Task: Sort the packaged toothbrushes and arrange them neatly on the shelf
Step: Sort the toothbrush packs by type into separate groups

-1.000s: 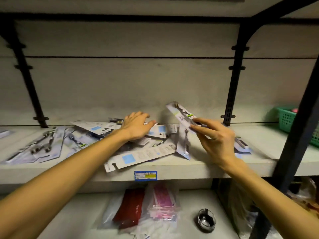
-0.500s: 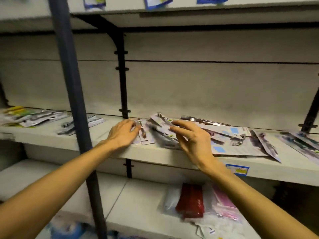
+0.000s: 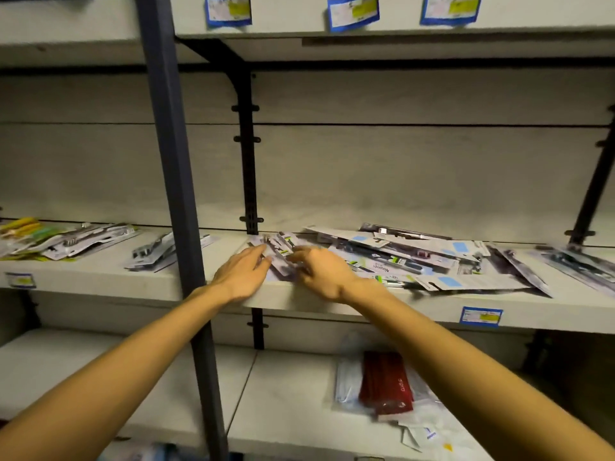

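Both hands, left [image 3: 242, 275] and right [image 3: 324, 272], rest grip-apart on toothbrush packs [image 3: 283, 257] near the shelf edge [image 3: 299, 302].

The print on the price labels [image 3: 352, 10] cannot be read; the small packs [image 3: 283, 257] are blurred and partly hidden under both hands.

The toothbrush packs [image 3: 429, 261] are showing pale lilac-white cards with sky-blue squares and small green flashes. The shelf [image 3: 100, 277] is looking off-white, its post [image 3: 169, 161] showing slate grey, its bracket [image 3: 248, 144] black. Price labels [image 3: 481, 317] are wearing blue borders around yellow patches. Far left, packs [image 3: 23, 229] are glowing yellow and green. Below, a packet [image 3: 386, 384] is showing deep red.
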The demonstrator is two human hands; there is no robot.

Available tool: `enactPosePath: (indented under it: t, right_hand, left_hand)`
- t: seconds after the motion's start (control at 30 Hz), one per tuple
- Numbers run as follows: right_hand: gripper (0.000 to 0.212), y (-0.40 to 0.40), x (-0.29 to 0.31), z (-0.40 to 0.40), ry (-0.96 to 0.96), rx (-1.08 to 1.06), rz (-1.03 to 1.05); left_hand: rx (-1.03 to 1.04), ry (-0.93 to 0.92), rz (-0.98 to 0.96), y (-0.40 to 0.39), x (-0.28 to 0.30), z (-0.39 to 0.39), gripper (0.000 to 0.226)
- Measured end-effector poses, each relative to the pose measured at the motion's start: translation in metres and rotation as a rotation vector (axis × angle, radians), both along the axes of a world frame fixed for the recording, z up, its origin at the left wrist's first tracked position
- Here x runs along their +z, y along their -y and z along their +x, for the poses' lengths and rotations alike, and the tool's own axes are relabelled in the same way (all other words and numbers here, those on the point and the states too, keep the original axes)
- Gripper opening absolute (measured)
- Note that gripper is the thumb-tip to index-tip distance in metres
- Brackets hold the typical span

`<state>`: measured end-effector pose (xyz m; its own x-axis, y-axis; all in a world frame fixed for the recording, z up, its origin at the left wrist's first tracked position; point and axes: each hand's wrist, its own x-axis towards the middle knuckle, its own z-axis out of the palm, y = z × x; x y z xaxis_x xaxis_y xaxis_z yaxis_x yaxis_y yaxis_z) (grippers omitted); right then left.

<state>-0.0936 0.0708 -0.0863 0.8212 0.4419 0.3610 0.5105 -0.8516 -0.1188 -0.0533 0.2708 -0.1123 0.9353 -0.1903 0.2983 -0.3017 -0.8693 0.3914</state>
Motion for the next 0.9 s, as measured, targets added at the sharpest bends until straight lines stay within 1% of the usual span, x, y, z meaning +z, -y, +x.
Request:
enactPosePath:
  t: [0.07,0.13,0.2,0.27,0.33,0.4,0.47,0.53,0.63,0.67,0.77,0.83,0.9]
  right_hand:
    - [0.036,0.014,0.01,-0.015,0.106,-0.019,-0.026]
    - [0.037,0.04,0.025,-0.032,0.159,-0.045,-0.04]
    - [0.042,0.075,0.042,-0.05,0.155,-0.073,-0.055]
    - [0.051,0.114,0.055,-0.068,0.132,-0.148,-0.069]
    - [0.057,0.152,0.059,-0.085,0.087,-0.251,-0.068]
    - [0.058,0.183,0.055,-0.097,0.022,-0.329,-0.055]
    - [0.058,0.209,0.043,-0.104,-0.026,-0.383,-0.058]
    - [0.055,0.23,0.027,-0.108,-0.057,-0.433,-0.101]
    - [0.065,0.253,0.009,-0.108,-0.097,-0.449,-0.129]
    - [0.062,0.257,0.006,-0.106,-0.089,-0.455,-0.143]
    - [0.045,0.27,-0.001,-0.098,-0.045,-0.418,-0.169]
    - [0.037,0.281,-0.003,-0.093,0.005,-0.381,-0.136]
    - [0.034,0.287,-0.003,-0.088,0.044,-0.352,-0.115]
  left_hand:
    - [-0.028,0.028,0.031,0.007,0.003,0.001,0.052]
    - [-0.035,0.104,0.048,0.019,0.007,0.0,0.049]
    - [-0.084,0.194,0.011,0.035,0.015,-0.001,0.043]
    - [-0.168,0.3,-0.017,0.053,0.022,-0.002,0.035]
    - [-0.241,0.379,0.014,0.075,0.029,-0.002,0.029]
    - [-0.29,0.427,0.102,0.097,0.034,0.002,0.028]
    - [-0.299,0.433,0.206,0.117,0.038,0.007,0.033]
    - [-0.271,0.397,0.304,0.137,0.043,0.014,0.037]
    - [-0.246,0.332,0.432,0.165,0.046,0.027,0.042]
    - [-0.239,0.324,0.469,0.172,0.046,0.031,0.044]
    - [-0.209,0.294,0.551,0.186,0.048,0.04,0.046]
    - [-0.171,0.329,0.606,0.194,0.042,0.046,0.039]
    - [-0.124,0.36,0.666,0.195,0.04,0.05,0.029]
